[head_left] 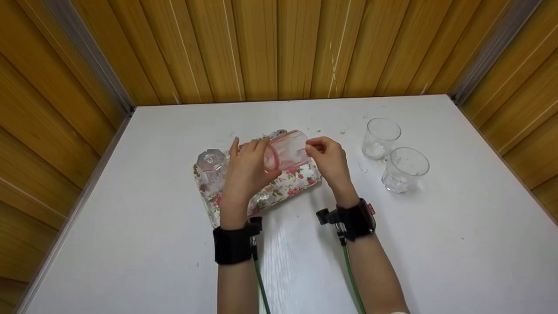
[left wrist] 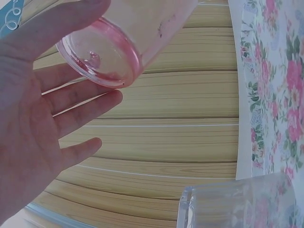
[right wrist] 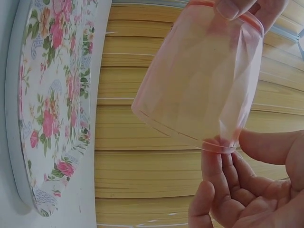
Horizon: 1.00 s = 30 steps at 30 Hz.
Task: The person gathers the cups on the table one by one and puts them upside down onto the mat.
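A see-through pink cup [head_left: 288, 150] is held tilted on its side above a floral tray [head_left: 279, 192]. My left hand [head_left: 246, 172] holds its thick base between thumb and fingers, the little finger standing away, as the left wrist view shows. At the other end, my right hand [head_left: 329, 159] pinches the rim between thumb and fingertips; the right wrist view shows the cup's faceted wall [right wrist: 204, 80]. Close to the left hand, a clear faceted glass [head_left: 212, 163] stands upside down on the tray, partly hidden by that hand.
Two clear glasses, one farther back [head_left: 380, 139] and one nearer [head_left: 404, 170], stand upright on the white table [head_left: 457, 244] to the right. Wood-patterned walls [head_left: 261, 52] border the table at the back and both sides.
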Each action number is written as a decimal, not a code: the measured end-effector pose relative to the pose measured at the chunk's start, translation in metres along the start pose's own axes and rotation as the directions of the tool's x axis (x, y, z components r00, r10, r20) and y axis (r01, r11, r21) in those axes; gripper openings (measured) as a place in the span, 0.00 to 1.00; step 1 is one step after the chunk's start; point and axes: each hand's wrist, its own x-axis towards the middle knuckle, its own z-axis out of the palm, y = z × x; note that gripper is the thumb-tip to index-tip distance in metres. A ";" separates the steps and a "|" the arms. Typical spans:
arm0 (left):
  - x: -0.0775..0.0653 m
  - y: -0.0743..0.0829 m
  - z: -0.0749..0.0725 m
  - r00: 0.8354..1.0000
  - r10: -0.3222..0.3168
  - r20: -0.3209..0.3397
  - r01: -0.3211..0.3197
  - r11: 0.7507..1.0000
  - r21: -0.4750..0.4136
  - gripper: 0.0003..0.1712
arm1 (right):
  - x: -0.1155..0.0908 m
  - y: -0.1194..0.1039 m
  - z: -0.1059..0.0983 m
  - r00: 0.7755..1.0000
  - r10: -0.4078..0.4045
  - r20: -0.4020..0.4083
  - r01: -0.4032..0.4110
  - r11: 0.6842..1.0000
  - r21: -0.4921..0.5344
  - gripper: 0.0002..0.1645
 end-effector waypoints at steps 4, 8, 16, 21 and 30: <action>0.000 0.000 0.000 1.000 0.008 -0.007 -0.008 1.000 -0.002 0.42 | 0.000 0.000 0.000 1.000 -0.006 -0.011 0.006 1.000 0.006 0.12; 0.000 0.000 0.000 1.000 0.009 -0.010 -0.009 1.000 -0.003 0.42 | 0.000 0.000 0.001 1.000 -0.004 -0.012 0.004 1.000 0.005 0.12; 0.000 0.000 0.000 1.000 0.010 -0.012 -0.010 1.000 -0.007 0.41 | -0.001 0.000 0.001 1.000 -0.004 0.006 0.004 1.000 -0.021 0.13; 0.000 -0.001 0.000 0.998 0.032 -0.045 -0.032 0.999 0.003 0.40 | 0.000 0.000 0.001 1.000 -0.001 0.008 0.001 0.999 -0.038 0.13; 0.000 -0.001 0.001 0.995 0.055 -0.082 -0.055 0.998 -0.004 0.40 | 0.000 0.000 0.000 1.000 -0.001 0.005 0.001 0.999 -0.036 0.13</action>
